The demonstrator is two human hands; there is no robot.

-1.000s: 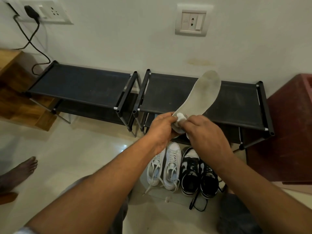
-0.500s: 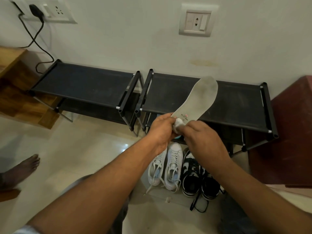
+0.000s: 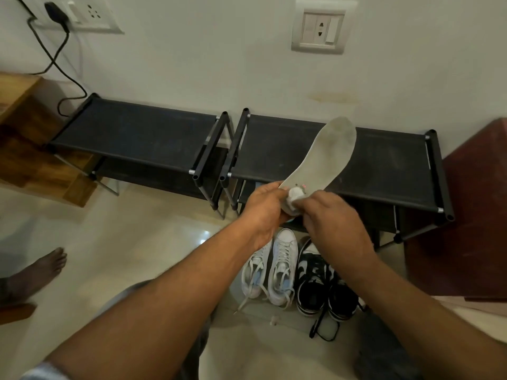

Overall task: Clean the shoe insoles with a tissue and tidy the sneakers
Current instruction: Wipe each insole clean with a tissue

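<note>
Left hand [image 3: 264, 212] grips insole [image 3: 327, 154] (right hand [image 3: 338, 224] pinches tissue [image 3: 294, 199]).

**Surroundings: racks, sockets, a bare foot**

I see two black shoe racks, left [image 3: 137, 135] and right [image 3: 384, 165], side by side against the pale wall [image 3: 192, 64], their end frames nearly touching. A black charger [image 3: 56, 12] sits in the top-left socket plate [image 3: 93, 15], and its cable [image 3: 52, 56] trails down beside a wooden unit [image 3: 24, 149]. A switch plate [image 3: 319, 30] is mounted above the right rack. A reddish-brown cabinet [image 3: 472, 215] stands at far right. A bare foot [image 3: 35, 272] rests on the glossy floor [image 3: 123, 256].
</note>
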